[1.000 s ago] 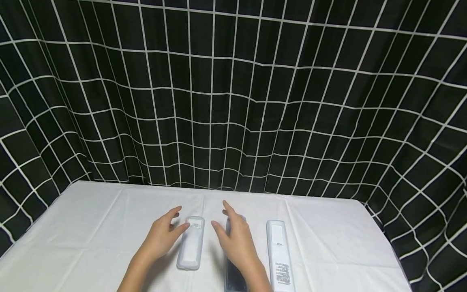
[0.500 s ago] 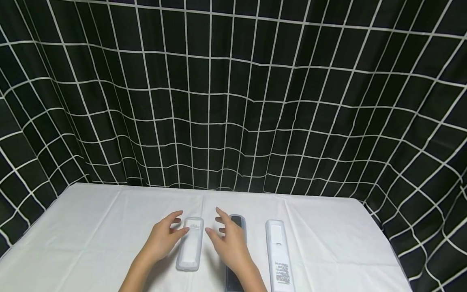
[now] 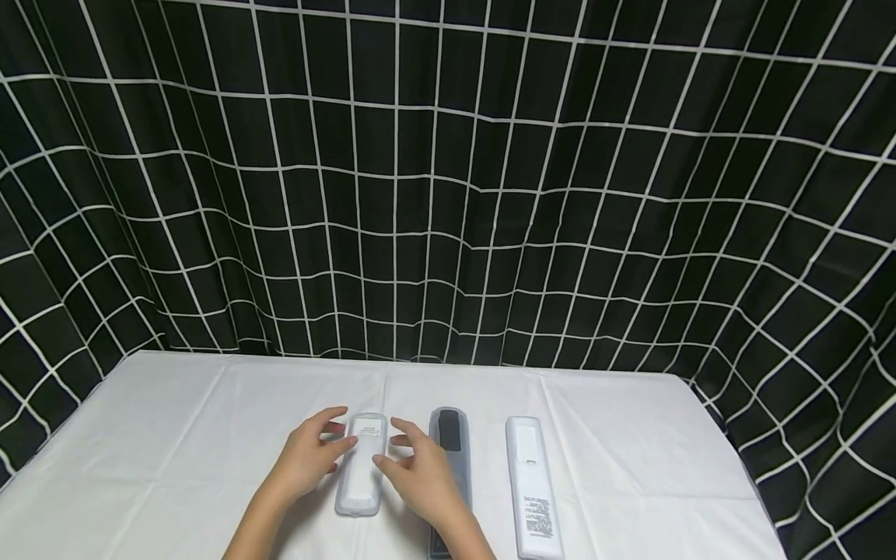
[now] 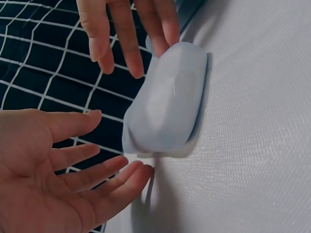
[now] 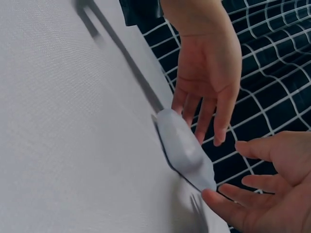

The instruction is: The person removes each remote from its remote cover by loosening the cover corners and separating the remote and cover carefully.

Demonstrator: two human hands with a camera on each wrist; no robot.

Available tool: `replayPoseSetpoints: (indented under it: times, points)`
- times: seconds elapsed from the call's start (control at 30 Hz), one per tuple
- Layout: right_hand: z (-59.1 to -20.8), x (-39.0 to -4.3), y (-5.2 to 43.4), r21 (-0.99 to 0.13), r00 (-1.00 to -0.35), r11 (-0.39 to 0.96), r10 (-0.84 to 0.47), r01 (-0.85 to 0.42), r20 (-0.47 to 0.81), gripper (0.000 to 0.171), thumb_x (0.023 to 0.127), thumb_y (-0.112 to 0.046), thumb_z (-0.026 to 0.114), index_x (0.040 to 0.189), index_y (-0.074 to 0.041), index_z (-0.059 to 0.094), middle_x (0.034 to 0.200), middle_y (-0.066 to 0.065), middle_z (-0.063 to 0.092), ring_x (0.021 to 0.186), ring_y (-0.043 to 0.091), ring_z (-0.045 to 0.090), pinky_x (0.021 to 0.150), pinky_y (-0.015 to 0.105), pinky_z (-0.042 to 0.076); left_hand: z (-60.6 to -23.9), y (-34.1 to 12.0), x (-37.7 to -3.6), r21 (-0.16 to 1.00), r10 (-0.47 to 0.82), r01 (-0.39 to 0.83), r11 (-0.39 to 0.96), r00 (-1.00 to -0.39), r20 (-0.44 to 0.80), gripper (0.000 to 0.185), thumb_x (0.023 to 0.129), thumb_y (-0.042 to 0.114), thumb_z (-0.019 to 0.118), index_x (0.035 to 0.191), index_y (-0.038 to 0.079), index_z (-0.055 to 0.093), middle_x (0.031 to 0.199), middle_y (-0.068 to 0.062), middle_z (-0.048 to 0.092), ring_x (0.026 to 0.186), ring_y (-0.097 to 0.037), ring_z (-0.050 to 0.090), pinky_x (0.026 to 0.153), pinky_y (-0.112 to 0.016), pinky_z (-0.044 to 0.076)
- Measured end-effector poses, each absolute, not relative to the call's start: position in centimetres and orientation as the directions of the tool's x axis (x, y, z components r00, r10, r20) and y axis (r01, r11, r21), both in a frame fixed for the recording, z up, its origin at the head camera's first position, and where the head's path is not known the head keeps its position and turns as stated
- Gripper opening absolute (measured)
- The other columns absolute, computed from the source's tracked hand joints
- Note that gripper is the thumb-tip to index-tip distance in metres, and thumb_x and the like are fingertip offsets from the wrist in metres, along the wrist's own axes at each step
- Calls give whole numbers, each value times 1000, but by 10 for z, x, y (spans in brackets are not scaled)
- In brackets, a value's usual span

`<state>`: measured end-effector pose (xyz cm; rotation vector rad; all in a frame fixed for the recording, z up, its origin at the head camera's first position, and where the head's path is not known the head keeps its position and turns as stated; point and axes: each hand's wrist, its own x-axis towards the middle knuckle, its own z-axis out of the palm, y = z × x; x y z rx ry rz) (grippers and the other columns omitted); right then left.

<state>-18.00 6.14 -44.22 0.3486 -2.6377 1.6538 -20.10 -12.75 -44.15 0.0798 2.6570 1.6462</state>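
Note:
A white remote control (image 3: 362,470) in a pale translucent cover lies between the hands in the head view, its labelled back upward. My left hand (image 3: 302,459) is at its left side, fingers spread and gently bent, thumb near its upper edge. On the other side my right hand (image 3: 422,478) reaches inward, its thumb close to the remote's right edge. In the left wrist view the left fingers (image 4: 138,179) stand just off the remote (image 4: 167,102). The right wrist view has the right hand (image 5: 272,179) beside its end, apparently without grasping. Whether any fingertip touches cannot be told.
A dark grey remote (image 3: 449,435) in a cover lies partly under the right forearm. Farther right is a long white remote (image 3: 533,486), back up, with printed text and a code. All rest on a white-clothed table (image 3: 630,451); a black grid-patterned curtain (image 3: 448,194) hangs behind.
My right hand has moved left, from over the dark remote to the white remote's right edge, uncovering more of the dark one. The left hand stays nearly in place; the remotes have not been moved.

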Motion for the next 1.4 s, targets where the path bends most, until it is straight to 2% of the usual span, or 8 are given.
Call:
replayPoseSetpoints:
  times: [0.2, 0.3, 0.43, 0.57, 0.67, 0.93, 1.27, 1.4]
  points:
    - [-446, -181, 59, -910, -980, 382, -173, -160, 100, 59, 90, -9, 79, 142, 9, 56, 122, 34, 68, 74, 24, 73, 59, 28, 57, -441, -128, -200, 909, 54, 1, 417, -998, -24, 52, 98, 8, 70, 144, -9, 54, 130, -34, 63, 113, -52, 68, 74, -44, 66]
    - [-449, -181, 57, -927, -981, 349, -172, -141, 85, 60, 89, -6, 79, 141, 11, 56, 120, 34, 68, 68, 20, 71, 55, 23, 54, -442, -127, -201, 911, 61, -8, 412, -997, -36, 52, 97, 7, 70, 144, -10, 54, 129, -33, 64, 112, -51, 69, 75, -44, 66]
    - [-452, -180, 54, -939, -984, 318, -157, -128, 81, 58, 85, 0, 79, 137, 14, 57, 116, 32, 69, 70, 20, 71, 56, 25, 57, -443, -126, -201, 917, 68, -22, 399, -996, -54, 51, 96, 4, 70, 142, -13, 55, 125, -30, 66, 105, -46, 73, 75, -43, 66]
    - [-455, -179, 53, -944, -987, 310, -141, -115, 74, 53, 82, 4, 80, 130, 16, 61, 112, 30, 71, 76, 22, 72, 60, 29, 61, -445, -126, -202, 922, 56, -49, 384, -996, -76, 49, 93, -1, 70, 138, -15, 56, 117, -27, 68, 92, -33, 75, 74, -40, 66]
    - [-456, -178, 52, -944, -988, 313, -144, -103, 60, 51, 81, 5, 81, 126, 18, 62, 113, 31, 71, 77, 23, 73, 62, 29, 61, -446, -127, -202, 924, 46, -60, 377, -995, -84, 47, 90, -5, 70, 134, -17, 58, 113, -25, 69, 88, -27, 74, 74, -39, 66]
    - [-456, -177, 51, -946, -988, 313, -154, -79, 32, 51, 82, 5, 82, 127, 19, 62, 118, 33, 70, 76, 21, 73, 63, 28, 61, -448, -128, -203, 933, 43, -72, 351, -995, -93, 44, 88, -9, 71, 130, -19, 60, 106, -22, 69, 89, -23, 72, 76, -39, 66]
    - [-454, -176, 48, -952, -994, 299, -97, -70, 43, 50, 76, 10, 82, 122, 17, 65, 111, 27, 73, 72, 17, 69, 62, 26, 58, -445, -126, -203, 922, 31, -83, 378, -994, -102, 47, 86, -10, 73, 131, -16, 61, 107, -20, 67, 92, -25, 72, 76, -38, 66]
    - [-453, -176, 47, -951, -996, 300, -65, -75, 58, 49, 76, 11, 82, 123, 16, 66, 107, 23, 74, 74, 17, 70, 61, 25, 58, -441, -124, -202, 918, 26, -72, 390, -996, -90, 51, 85, -10, 73, 135, -13, 60, 108, -20, 66, 88, -23, 70, 74, -38, 66]
